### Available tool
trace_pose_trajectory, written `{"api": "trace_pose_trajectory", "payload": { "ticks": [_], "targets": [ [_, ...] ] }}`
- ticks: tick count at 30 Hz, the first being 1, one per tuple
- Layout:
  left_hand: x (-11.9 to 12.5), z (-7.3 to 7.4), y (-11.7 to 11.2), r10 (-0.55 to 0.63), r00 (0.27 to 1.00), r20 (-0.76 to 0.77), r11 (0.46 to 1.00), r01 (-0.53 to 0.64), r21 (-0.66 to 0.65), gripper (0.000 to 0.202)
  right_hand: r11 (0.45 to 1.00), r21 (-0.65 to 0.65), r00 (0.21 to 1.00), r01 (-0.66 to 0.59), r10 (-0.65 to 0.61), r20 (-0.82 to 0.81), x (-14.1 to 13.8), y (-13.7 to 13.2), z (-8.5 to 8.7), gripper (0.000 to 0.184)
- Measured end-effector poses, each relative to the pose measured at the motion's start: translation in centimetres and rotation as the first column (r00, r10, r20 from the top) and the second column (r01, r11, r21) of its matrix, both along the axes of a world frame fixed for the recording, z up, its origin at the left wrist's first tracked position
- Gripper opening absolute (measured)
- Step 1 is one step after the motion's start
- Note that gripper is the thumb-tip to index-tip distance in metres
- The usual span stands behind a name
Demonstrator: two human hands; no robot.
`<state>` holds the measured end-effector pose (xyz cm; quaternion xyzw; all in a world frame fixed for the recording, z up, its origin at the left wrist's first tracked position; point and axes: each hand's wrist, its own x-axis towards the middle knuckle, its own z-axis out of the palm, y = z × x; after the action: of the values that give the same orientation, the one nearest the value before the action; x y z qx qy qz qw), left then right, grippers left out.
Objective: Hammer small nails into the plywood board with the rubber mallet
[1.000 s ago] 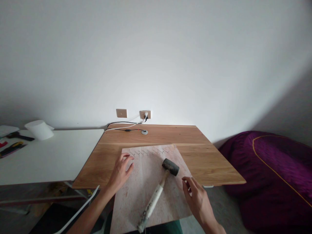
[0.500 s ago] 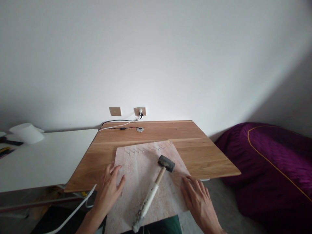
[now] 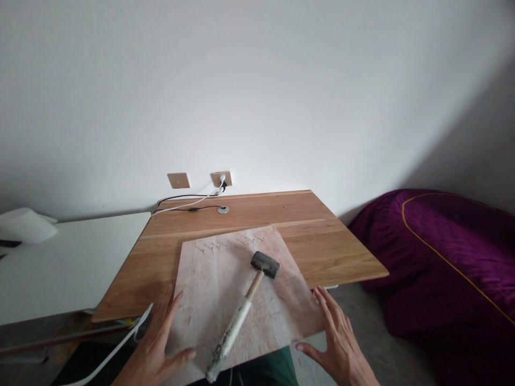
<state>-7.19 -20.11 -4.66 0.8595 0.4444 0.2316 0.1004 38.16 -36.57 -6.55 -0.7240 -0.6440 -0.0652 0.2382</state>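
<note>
A pale pinkish board (image 3: 219, 279) lies on the wooden desk (image 3: 314, 246) and overhangs its near edge. A row of small nails (image 3: 225, 245) stands along the board's far edge. A rubber mallet (image 3: 241, 311) with a black head and a worn pale handle rests diagonally on the board. My left hand (image 3: 155, 346) is open at the board's near left edge, thumb on top. My right hand (image 3: 341, 343) is open, fingers spread, at the board's near right corner. Neither hand touches the mallet.
A white table (image 3: 68, 262) adjoins the desk on the left, with a white roll (image 3: 26, 225) on it. Wall sockets (image 3: 221, 178) with white and black cables sit behind the desk. A purple beanbag (image 3: 446, 268) fills the floor to the right. A white cable (image 3: 116, 348) hangs below.
Both hands have slid back from the board's surface to its near side edges. The view has shifted a little to the right, so everything sits further left in the frame.
</note>
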Motion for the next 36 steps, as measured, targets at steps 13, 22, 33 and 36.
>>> {"api": "trace_pose_trajectory", "payload": {
  "ticks": [13,22,33,36],
  "targets": [
    [-1.8,0.1,-2.3,-0.072,0.987,-0.147,0.997,0.070,-0.016,0.164,0.993,-0.081,0.996,-0.081,0.078,-0.039,0.9,1.1,1.0,0.132],
    [-1.1,2.2,-2.7,-0.077,0.978,-0.194,0.995,0.088,0.050,0.141,0.989,-0.095,0.987,-0.117,0.105,-0.119,1.1,1.2,0.3,0.129],
    [-0.6,1.4,-2.5,-0.119,0.970,-0.211,0.984,0.143,0.105,0.136,0.989,-0.114,0.979,-0.093,0.070,-0.189,1.9,1.1,0.4,0.123],
    [0.0,1.0,-2.7,-0.113,0.967,-0.227,0.989,0.132,0.067,0.138,0.988,-0.107,0.981,-0.109,0.089,-0.172,2.8,0.9,0.0,0.122]
  ]
}}
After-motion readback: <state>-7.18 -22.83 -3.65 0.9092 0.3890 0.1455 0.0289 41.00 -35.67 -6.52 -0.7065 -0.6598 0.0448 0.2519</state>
